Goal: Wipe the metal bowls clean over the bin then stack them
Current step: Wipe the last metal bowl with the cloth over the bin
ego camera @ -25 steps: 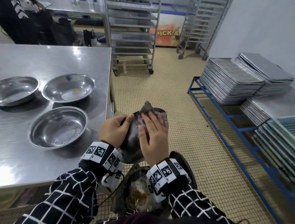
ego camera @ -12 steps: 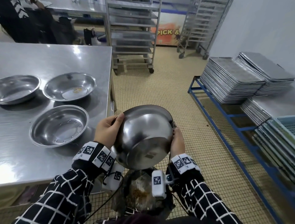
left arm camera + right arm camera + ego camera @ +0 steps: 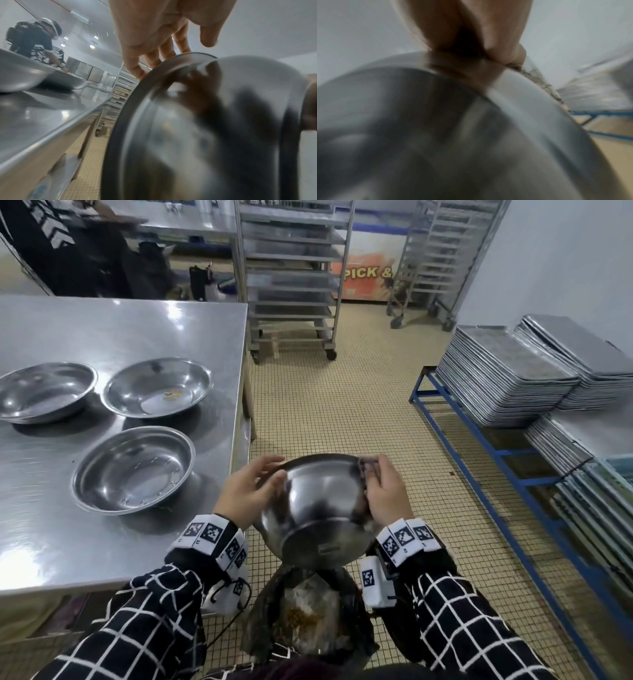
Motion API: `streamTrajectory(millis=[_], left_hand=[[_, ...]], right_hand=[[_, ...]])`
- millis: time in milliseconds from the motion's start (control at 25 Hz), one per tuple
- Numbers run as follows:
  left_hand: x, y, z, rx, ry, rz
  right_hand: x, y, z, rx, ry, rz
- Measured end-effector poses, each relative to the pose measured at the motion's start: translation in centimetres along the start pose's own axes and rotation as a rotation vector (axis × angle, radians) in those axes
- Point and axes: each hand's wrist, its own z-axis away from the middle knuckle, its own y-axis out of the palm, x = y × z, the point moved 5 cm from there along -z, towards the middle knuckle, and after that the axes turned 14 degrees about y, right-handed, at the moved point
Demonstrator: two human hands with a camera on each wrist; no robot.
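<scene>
Tilting above the bin [image 3: 308, 621], the bowl [image 3: 318, 508] sits between both grips, left hand [image 3: 245, 494] and right hand [image 3: 385, 494] curled on its rim, whose left fingers [image 3: 137, 70] and right fingers [image 3: 505, 54] show close up.

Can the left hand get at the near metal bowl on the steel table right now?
Probably not yet: the left hand holds the rim of the upturned round metal bowl over the bin. The near metal bowl sits uncovered on the steel table.
</scene>
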Motion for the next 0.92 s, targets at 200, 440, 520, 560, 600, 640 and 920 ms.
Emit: streamTrajectory(millis=[200, 440, 520, 560, 600, 640, 920], left_hand=[[-2.5, 2.1, -0.8, 0.096, 0.06, -0.233], [-1.0, 0.6, -1.2, -0.156, -0.065, -0.113], [-1.4, 0.1, -1.7, -0.186, -0.061, -0.076], [-1.8, -0.1, -1.8, -0.186, -0.044, -0.091], [-2.3, -0.4, -1.9, -0.183, -0.022, -0.127], [-2.6, -0.6, -1.8, -0.179, -0.007, -0.168], [-1.1, -0.4, -1.3, -0.17, -0.084, -0.207]], right_hand=[[3.6, 2.6, 0.5, -0.034, -0.359, 0.448], [4.6, 5.0, 4.9, -0.236, -0.454, 0.351], [4.4, 6.1, 6.7, -0.279, -0.521, 0.414], [4.5, 6.3, 6.9, -0.275, -0.533, 0.414], [4.7, 6.1, 6.4, -0.269, -0.515, 0.399], [4.7, 5.7, 5.5, -0.267, -0.453, 0.365], [1.3, 2.0, 1.0, -0.077, 0.176, -0.133]])
